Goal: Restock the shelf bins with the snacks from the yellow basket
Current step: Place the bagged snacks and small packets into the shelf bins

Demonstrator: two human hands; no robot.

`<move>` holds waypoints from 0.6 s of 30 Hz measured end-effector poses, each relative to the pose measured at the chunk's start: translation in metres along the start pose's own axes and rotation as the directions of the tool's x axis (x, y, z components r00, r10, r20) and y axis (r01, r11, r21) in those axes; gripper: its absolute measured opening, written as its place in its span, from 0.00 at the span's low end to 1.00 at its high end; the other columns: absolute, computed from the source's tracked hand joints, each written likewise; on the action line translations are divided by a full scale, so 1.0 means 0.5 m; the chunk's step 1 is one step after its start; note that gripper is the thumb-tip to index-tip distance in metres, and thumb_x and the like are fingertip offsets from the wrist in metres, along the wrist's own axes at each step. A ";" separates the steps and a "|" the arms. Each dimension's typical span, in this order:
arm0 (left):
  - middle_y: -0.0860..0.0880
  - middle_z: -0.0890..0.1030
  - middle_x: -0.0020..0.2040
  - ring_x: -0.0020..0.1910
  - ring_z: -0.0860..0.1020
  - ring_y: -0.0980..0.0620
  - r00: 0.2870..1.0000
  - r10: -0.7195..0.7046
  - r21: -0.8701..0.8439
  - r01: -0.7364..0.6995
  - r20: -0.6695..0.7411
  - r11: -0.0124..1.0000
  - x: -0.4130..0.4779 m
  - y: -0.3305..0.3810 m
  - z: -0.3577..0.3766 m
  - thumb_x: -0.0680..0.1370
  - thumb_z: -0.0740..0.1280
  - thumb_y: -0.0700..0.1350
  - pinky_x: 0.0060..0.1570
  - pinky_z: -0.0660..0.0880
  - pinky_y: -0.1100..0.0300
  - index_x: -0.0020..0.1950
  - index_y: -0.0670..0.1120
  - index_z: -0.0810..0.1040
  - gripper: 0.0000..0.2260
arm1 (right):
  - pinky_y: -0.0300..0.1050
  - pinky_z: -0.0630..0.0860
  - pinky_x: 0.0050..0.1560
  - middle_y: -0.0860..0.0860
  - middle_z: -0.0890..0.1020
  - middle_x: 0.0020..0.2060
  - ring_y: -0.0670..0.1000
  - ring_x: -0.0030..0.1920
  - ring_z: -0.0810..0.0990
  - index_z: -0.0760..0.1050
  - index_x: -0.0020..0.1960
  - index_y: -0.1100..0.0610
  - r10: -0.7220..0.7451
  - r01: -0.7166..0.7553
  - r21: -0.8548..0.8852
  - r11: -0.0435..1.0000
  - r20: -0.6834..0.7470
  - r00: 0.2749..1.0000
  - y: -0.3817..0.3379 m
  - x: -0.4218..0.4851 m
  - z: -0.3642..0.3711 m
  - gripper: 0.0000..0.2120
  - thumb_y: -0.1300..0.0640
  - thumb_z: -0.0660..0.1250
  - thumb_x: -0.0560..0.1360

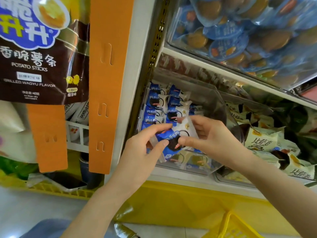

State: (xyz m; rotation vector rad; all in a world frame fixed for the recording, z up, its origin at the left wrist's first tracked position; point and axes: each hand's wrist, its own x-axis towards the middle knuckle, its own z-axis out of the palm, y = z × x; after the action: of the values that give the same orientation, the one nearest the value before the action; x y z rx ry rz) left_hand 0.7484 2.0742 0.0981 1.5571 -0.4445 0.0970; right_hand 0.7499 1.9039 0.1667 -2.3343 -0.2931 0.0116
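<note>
Both hands are on one blue-and-white snack packet [173, 136], held just over the front of the clear shelf bin [216, 107], a bit right of dead centre in the view. The left hand [144, 147] comes in from 7 o'clock and its thumb and fingers [158, 129] are pinching the packet's left edge. The right hand [211, 137] reaches in from 4 o'clock and pinches the right side the same way, thumb in front and the other fingers curled behind the wrapper. The packet is tilted, with its white end pointing up toward 1 o'clock. Behind it, at 12 o'clock from the hands, the bin already has matching packets [160, 104] stacked in two neat rows, and a few more lie flat underneath the held one. Next door at 3 o'clock there's another bin full of cream-coloured packets [262, 140], all jumbled. Up at 1 o'clock a higher bin is stuffed with blue packs [240, 33]. The yellow basket [235, 225] only shows a corner, down at 5 o'clock near the bottom edge. Over at 9 to 10 o'clock two orange hanging strips [107, 83] dangle, with a bag of potato sticks [36, 52] hanging at 10 o'clock. Below them, at 8 o'clock, a phone [66, 182] is lying on a yellow crate [56, 189].
</note>
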 end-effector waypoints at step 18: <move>0.52 0.83 0.41 0.39 0.80 0.55 0.964 0.182 0.771 -0.263 0.191 0.580 0.011 -0.022 0.003 0.76 0.59 0.46 0.42 0.71 0.61 0.48 0.48 0.81 0.11 | 0.34 0.69 0.47 0.51 0.77 0.56 0.47 0.49 0.76 0.72 0.62 0.57 -0.036 -0.015 -0.344 0.939 -0.142 0.989 0.070 0.275 0.040 0.21 0.51 0.70 0.72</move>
State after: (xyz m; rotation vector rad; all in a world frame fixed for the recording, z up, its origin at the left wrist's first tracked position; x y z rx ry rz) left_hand 0.7569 2.0714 0.0893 2.3965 -0.7359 0.4815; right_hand 0.8891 1.9237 0.1387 -2.6647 -0.2495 -0.2339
